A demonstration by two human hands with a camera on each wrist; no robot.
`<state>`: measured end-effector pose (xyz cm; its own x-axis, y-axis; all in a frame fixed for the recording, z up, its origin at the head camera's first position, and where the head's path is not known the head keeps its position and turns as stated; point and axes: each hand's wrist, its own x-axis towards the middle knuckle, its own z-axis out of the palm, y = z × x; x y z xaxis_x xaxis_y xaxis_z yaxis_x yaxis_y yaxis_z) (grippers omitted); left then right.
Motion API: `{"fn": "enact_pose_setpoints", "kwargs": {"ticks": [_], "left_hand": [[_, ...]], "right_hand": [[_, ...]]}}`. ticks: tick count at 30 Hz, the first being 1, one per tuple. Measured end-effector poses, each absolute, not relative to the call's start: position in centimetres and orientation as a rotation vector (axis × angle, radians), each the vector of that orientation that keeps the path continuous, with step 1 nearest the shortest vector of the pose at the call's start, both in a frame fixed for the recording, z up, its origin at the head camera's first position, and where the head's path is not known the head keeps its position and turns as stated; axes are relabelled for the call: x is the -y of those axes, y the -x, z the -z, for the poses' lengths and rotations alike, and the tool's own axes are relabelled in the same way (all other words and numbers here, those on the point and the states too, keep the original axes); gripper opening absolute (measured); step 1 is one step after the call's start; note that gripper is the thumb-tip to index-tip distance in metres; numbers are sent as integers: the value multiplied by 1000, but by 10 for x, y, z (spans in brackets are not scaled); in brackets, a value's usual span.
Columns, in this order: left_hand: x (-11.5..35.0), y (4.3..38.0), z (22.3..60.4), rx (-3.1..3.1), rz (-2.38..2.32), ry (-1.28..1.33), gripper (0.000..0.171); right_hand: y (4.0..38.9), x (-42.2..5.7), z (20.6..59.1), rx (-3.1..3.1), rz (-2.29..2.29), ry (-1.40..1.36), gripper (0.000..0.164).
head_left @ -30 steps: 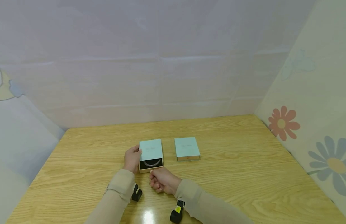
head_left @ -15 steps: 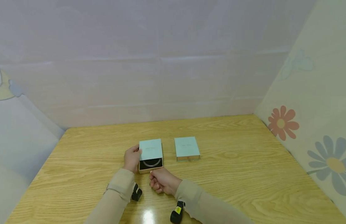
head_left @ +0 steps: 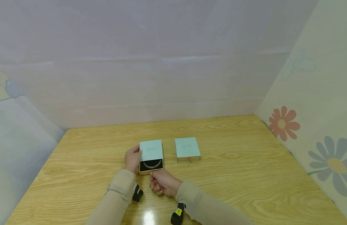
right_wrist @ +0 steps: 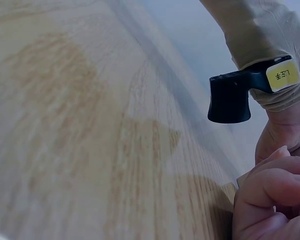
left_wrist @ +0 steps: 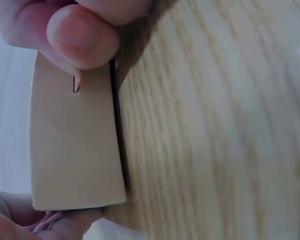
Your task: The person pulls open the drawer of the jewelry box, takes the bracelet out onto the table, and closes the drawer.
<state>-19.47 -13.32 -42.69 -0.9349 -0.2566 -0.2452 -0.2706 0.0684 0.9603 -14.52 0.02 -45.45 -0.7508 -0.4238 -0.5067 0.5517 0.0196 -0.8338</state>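
Note:
A pale mint drawer-style gift box [head_left: 151,150] stands on the table, its tan drawer [left_wrist: 72,145] partly out toward the person. In the drawer's black lining lies a clear ring-shaped bangle [head_left: 152,167]; its far part is hidden under the box sleeve. My left hand [head_left: 132,160] grips the box by its left side, the thumb near the top edge. At the drawer front, my right hand [head_left: 165,182] has curled fingers and pinches a small ribbon tab [left_wrist: 78,81] that comes out of a slot. The right wrist view shows the right hand's curled fingers [right_wrist: 272,200].
A second mint box [head_left: 187,148], closed, stands to the right of the first. Both are on a wood-grain table [head_left: 246,175] with pale walls behind and at the sides. Black wrist cameras [head_left: 177,214] hang from the sleeves near the table.
The drawer has come very slightly farther out toward the person, with the right hand shifting along with it. The left hand and the second box stay where they were.

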Motion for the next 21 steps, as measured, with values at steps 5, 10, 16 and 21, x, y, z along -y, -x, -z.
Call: {"fn": "enact_pose_setpoints", "kwargs": {"ticks": [5,10,16,21], "left_hand": [[134,194,426,-2281,-2071,567,41],[134,194,425,-2282,-2072,581,40],[134,195,426,-2261,-2076,599,41],[134,196,427,-2255,-2081,618,41]], "right_hand": [[145,0,454,-1610,1809,-126,34],[144,-1,453,-1607,1806,-123,34],[146,-3,453,-1602,1788,-114,32],[147,-4,452,-1597,1781,-110,32]]}}
